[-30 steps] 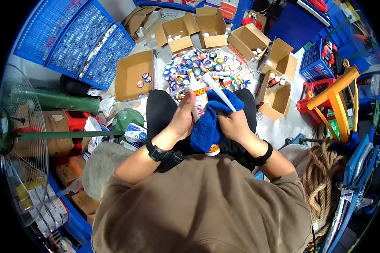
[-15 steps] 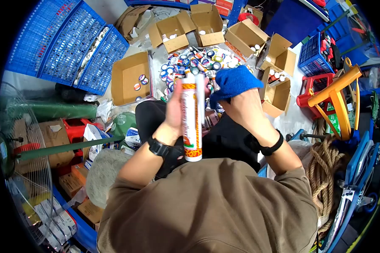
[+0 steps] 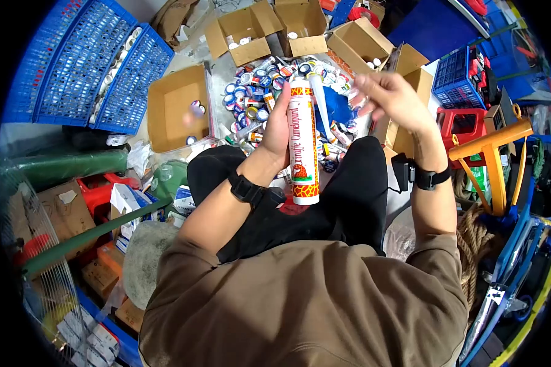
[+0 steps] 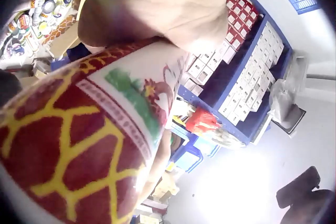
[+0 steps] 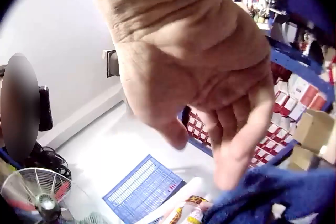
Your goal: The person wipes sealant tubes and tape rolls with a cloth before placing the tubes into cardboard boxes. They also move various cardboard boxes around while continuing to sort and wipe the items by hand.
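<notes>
My left hand (image 3: 277, 137) grips a white tube (image 3: 301, 147) with red-and-yellow patterned bands, upright over my lap; its printed side faces me. A translucent nozzle (image 3: 319, 101) slants beside its top. In the left wrist view the tube (image 4: 68, 145) fills the lower left, under the hand (image 4: 157, 8). My right hand (image 3: 398, 101) is raised to the right of the tube, holding nothing, its fingers loosely bent. The blue cloth (image 3: 333, 110) lies beyond the tube on the heap; the right wrist view shows the cloth (image 5: 273, 195) below the fingertips of the right hand (image 5: 194, 71).
A heap of tubes and tape rolls (image 3: 251, 98) covers the floor ahead. Cardboard boxes (image 3: 242, 37) stand around it, one at its left (image 3: 165, 116). Blue crates (image 3: 79, 67) stand at far left, an orange metal frame (image 3: 490, 153) and coiled rope (image 3: 474, 244) at right.
The blue cloth has left my right hand and now lies on the heap. That hand has moved right and its fingers have loosened. My left hand has carried the tube slightly right and forward.
</notes>
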`<state>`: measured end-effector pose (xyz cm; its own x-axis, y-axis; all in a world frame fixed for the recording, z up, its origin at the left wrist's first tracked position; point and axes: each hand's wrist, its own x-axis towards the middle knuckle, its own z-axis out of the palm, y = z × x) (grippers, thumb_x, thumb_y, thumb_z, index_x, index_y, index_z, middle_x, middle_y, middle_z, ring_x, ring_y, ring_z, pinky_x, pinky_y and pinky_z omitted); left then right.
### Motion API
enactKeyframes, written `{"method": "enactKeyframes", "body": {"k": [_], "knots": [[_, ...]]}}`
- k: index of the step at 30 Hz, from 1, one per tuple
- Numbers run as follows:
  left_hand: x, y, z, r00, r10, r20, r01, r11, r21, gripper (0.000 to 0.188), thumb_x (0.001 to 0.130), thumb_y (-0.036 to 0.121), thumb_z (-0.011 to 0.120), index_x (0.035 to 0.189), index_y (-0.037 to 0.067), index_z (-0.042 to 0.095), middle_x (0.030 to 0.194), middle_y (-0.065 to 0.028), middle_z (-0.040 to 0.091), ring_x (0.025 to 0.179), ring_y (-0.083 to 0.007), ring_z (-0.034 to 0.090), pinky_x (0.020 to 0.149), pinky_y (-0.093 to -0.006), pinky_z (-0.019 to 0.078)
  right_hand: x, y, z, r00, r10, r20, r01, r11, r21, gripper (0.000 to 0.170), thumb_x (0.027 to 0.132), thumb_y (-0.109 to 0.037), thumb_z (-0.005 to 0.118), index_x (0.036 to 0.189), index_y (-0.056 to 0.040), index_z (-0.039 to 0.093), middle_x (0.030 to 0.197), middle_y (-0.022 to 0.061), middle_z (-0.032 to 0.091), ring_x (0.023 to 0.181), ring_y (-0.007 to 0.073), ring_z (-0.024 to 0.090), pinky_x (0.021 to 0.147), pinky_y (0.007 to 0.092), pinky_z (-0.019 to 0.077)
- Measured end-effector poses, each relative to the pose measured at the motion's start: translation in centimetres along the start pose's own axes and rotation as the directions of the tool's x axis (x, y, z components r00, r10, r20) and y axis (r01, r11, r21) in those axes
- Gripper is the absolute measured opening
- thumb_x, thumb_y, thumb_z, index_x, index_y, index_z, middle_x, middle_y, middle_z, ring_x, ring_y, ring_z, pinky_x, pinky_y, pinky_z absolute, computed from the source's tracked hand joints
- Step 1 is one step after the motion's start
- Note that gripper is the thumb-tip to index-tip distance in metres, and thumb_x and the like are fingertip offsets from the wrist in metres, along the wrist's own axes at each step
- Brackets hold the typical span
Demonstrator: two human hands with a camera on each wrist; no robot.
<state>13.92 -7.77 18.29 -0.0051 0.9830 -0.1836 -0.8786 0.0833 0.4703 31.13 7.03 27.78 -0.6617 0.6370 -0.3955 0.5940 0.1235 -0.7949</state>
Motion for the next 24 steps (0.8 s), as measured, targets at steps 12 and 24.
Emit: {"method": "enactKeyframes", "body": {"k": [12, 24], "knots": [[10.2, -3.1, -7.1, 0.978, 0.09, -0.187, -0.048, 0.975, 0.217, 0.049, 0.105, 0.045, 0.048, 0.13, 0.004, 0.053, 0.117, -0.0057, 0.063, 0.105, -0.0118, 0.06, 0.09, -0.0292, 0.0496, 13.7, 2.4, 2.8, 0.977, -0.133, 0.164, 0.181, 0.928, -0.325, 0.06, 0.071, -0.028, 0.089, 0.115, 0.0009, 0.061, 0.101, 0.0141, 0.067, 0.082, 0.0213, 0.067, 0.074, 0.035, 0.0534], [14.7, 1.0, -13.8, 0.82, 0.42, -0.389, -0.056, 0.734, 0.677, 0.023, 0.102, 0.021, 0.06, 0.115, 0.002, 0.064, 0.105, -0.0098, 0.061, 0.094, -0.0161, 0.059, 0.085, -0.0297, 0.0473, 25.9, 4.7, 1.1, 0.94, -0.338, 0.049, 0.311, 0.786, -0.535, 0.047, 0.07, -0.015, 0.083, 0.114, -0.0032, 0.071, 0.099, 0.0176, 0.062, 0.094, 0.0341, 0.065, 0.087, 0.041, 0.051]]}}
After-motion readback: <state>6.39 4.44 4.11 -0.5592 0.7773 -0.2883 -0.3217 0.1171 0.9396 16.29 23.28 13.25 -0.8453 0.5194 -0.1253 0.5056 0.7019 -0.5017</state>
